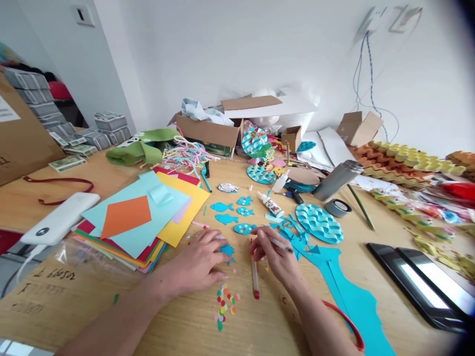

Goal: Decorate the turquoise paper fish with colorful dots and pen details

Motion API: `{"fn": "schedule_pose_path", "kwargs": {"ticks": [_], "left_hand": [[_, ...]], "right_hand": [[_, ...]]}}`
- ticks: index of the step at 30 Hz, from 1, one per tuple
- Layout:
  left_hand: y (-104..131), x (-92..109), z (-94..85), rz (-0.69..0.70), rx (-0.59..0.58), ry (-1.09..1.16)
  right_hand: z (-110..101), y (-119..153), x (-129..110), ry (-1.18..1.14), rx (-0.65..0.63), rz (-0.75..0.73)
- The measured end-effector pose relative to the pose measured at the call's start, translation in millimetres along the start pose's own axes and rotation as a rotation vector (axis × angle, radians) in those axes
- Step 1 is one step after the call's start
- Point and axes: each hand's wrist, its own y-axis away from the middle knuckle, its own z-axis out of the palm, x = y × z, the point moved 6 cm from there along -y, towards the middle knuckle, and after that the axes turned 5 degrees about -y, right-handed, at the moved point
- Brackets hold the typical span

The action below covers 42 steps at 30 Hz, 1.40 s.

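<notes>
My left hand (198, 262) lies fairly flat with its fingers stretched, the fingertips at a small blue paper fish (227, 252) that they partly cover. A pen (280, 244) is pinched between thumb and fingers of my right hand (272, 254), its tip hidden by the fingers. Under that hand a pen with a red end (256, 282) lies on the table. Beyond my hands are plain blue fish (226, 218) and a dotted blue fish (244, 229). Coloured paper dots (224, 304) are scattered nearer to me.
Stacked coloured paper (128, 217) and a white power bank (61, 217) stand left. A glue bottle (272, 205), wavy blue disc (319, 223), tape roll (338, 207) and steel flask (339, 180) are beyond my right hand. Blue paper scraps (345, 282), red-handled scissors (349, 324) and a tablet (411, 287) lie right.
</notes>
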Motion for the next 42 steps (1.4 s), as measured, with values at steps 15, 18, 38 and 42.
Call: {"fn": "schedule_pose_path", "kwargs": {"ticks": [15,18,38,42], "left_hand": [[-1.5,-0.1,2.5,0.010,-0.002,-0.013],[-1.6,1.2,2.0,0.009,0.011,-0.010],[-2.6,7.8,-1.2,-0.089,0.063,-0.071],[-3.9,6.6,-2.1,-0.062,0.079,-0.101]], "right_hand": [[14.0,10.6,2.3,1.107,-0.242,0.100],[1.8,6.2,0.0,1.024,-0.091,0.058],[15.6,16.3,-3.3,-0.304,0.352,-0.041],[14.3,14.0,3.0,-0.356,0.368,-0.001]]}}
